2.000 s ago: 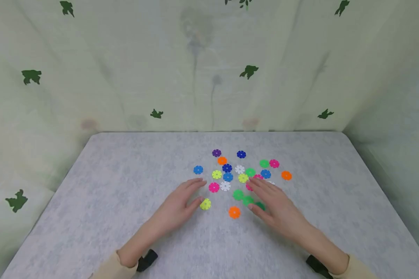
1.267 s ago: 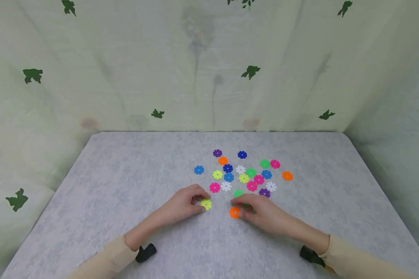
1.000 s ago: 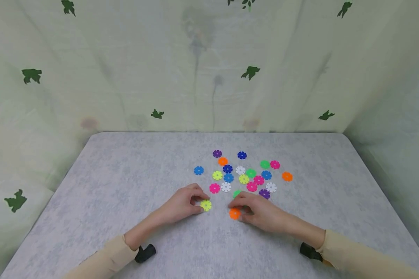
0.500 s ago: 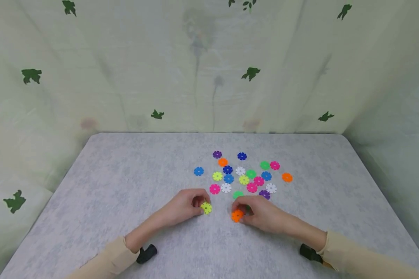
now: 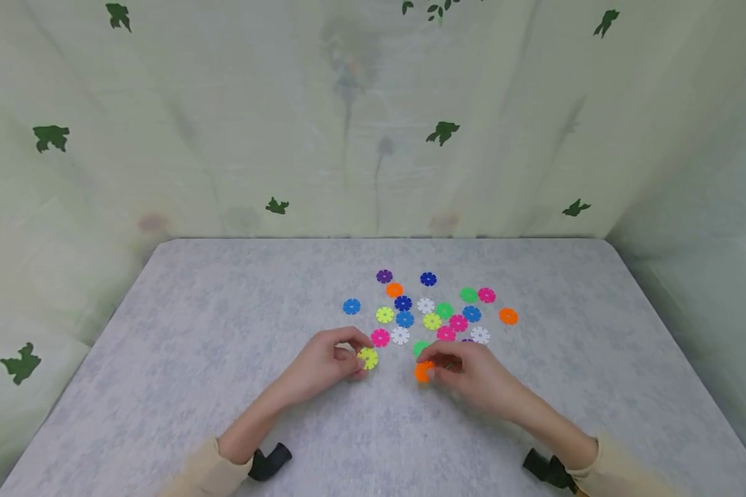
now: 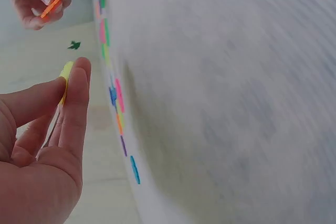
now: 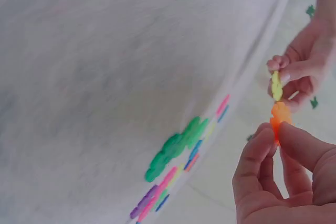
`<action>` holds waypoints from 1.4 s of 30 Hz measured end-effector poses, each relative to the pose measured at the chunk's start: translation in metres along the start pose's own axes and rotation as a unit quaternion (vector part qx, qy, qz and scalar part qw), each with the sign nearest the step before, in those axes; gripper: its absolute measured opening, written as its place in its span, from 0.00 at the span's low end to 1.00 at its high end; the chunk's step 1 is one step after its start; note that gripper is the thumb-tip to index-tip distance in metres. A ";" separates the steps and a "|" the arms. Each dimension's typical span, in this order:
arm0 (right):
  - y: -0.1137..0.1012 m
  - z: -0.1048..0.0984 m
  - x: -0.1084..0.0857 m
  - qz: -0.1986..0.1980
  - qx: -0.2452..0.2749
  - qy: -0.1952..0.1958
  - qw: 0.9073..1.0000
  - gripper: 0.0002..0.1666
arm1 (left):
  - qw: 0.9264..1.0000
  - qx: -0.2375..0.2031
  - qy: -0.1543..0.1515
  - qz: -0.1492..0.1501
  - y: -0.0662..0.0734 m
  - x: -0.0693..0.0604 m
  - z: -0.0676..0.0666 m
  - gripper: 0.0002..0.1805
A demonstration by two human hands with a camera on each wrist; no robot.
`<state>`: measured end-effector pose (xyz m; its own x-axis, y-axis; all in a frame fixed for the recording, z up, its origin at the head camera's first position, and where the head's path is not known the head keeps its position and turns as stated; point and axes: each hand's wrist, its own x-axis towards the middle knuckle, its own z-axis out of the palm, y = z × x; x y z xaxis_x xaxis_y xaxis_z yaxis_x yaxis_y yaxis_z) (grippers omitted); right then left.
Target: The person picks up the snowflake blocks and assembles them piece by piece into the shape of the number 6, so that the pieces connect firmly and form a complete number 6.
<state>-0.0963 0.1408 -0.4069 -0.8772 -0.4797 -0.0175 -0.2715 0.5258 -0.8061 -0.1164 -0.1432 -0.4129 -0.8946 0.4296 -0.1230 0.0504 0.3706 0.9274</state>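
Between thumb and fingers, my left hand [image 5: 320,366] pinches a yellow notched plastic disc [image 5: 368,358], which the left wrist view shows edge-on and raised off the table. Facing it, my right hand [image 5: 472,376] pinches an orange notched disc [image 5: 423,373] by its edge, also lifted. A gap separates the two held discs in the head view. Just beyond the right fingers lies a green disc [image 5: 421,348]; more green discs [image 7: 176,148] show in the right wrist view. A pink disc [image 5: 380,337] rests just past the left fingertips.
Several loose notched discs in purple, blue, white, pink, green, yellow and orange lie flat on the grey table [image 5: 236,297] beyond the hands. An orange disc [image 5: 508,316] sits rightmost, a blue disc [image 5: 351,306] leftmost. A pale curtain [image 5: 224,103] hangs behind the table.
Both hands came down from above the discs with fingers spread, then took hold of the yellow disc and the orange disc. Both discs have since been lifted off the table.
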 end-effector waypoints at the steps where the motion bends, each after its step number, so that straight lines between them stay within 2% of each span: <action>1: -0.002 0.000 -0.001 0.001 0.009 0.009 1.000 0.15 | 1.000 -0.008 0.004 -0.001 0.002 0.000 0.000 0.14; 6: -0.008 0.006 -0.005 0.021 0.072 0.047 0.996 0.13 | 0.997 -0.070 0.024 -0.007 0.010 -0.002 0.001 0.16; 11: -0.013 0.013 -0.008 0.039 0.172 0.073 0.982 0.13 | 0.992 -0.120 0.043 -0.023 0.015 -0.001 0.005 0.16; 15: -0.020 0.017 -0.007 0.058 0.199 0.110 0.972 0.14 | 0.987 -0.151 0.048 -0.025 0.019 -0.002 0.011 0.16; 20: -0.025 0.021 -0.005 0.046 0.189 0.161 0.968 0.12 | 0.981 -0.186 0.041 -0.016 0.023 -0.002 0.019 0.17; 28: -0.025 0.024 -0.003 0.004 0.128 0.196 0.972 0.13 | 0.977 -0.208 0.034 -0.028 0.027 -0.003 0.025 0.16; 36: -0.025 0.028 -0.002 -0.014 0.124 0.193 0.973 0.13 | 0.977 -0.210 0.010 -0.041 0.027 -0.006 0.028 0.14; 42: -0.027 0.030 -0.002 -0.011 0.135 0.169 0.976 0.13 | 0.976 -0.213 -0.019 -0.045 0.027 -0.006 0.029 0.15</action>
<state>-0.0750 0.1066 -0.4030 -0.9653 -0.2060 0.1606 -0.2174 0.2924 -0.9313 -0.0966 -0.1114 -0.3972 -0.8694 0.4440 -0.2165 -0.2241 0.0361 0.9739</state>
